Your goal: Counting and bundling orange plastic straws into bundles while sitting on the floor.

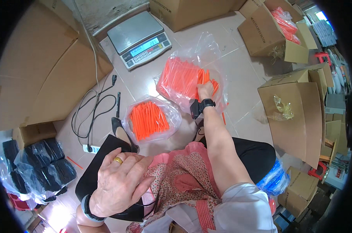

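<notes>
My right hand (pixel 205 90) reaches forward to the opening of a large clear plastic bag (pixel 207 50) on the floor. Its fingers close around a few of the slim orange plastic sticks (pixel 179 79) packed there; the bag film and the hand itself partly hide the grip. Nearer to me, a smaller clear bag (pixel 174 118) stands between my feet with orange sticks (pixel 148 120) bunched inside. Over my left thigh hovers my left hand (pixel 119 182), its fingers loosely extended, thumb apart, nothing in it.
A digital scale (pixel 137 37) with a lit display sits beyond the bags. Black cables (pixel 100 97) and a power strip (pixel 91 148) lie at left, below a large carton (pixel 36 62). Wrapped black bundles (pixel 44 167) stand lower left. Open cartons (pixel 292 105) line the right side.
</notes>
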The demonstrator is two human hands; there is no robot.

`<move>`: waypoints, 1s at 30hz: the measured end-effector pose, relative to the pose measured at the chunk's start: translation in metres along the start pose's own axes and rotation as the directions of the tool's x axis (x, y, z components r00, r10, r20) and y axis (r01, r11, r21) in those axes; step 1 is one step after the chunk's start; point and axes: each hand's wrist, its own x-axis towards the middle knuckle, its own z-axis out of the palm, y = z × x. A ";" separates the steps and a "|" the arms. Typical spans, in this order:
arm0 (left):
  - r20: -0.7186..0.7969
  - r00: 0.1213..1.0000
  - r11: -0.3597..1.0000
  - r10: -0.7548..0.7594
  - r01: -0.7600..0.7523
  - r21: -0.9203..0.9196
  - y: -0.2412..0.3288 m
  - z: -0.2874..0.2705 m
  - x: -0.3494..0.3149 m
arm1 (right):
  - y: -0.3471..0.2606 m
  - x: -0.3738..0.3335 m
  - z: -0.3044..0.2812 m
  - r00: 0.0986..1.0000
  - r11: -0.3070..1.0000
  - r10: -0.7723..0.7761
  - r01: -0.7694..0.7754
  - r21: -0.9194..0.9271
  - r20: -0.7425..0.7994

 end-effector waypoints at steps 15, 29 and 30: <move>0.006 1.000 0.999 -0.011 0.011 -0.039 0.001 0.002 -0.002 | -0.002 0.001 0.003 0.998 0.998 -0.052 0.051 0.034 0.036; 0.002 1.000 0.999 -0.029 0.029 -0.035 -0.004 0.005 0.000 | -0.018 -0.009 0.008 0.999 1.000 -0.006 0.006 0.019 0.033; 0.001 1.000 0.999 -0.029 0.029 -0.034 -0.003 0.005 -0.001 | -0.014 -0.007 0.011 0.999 1.000 -0.007 0.007 0.020 0.032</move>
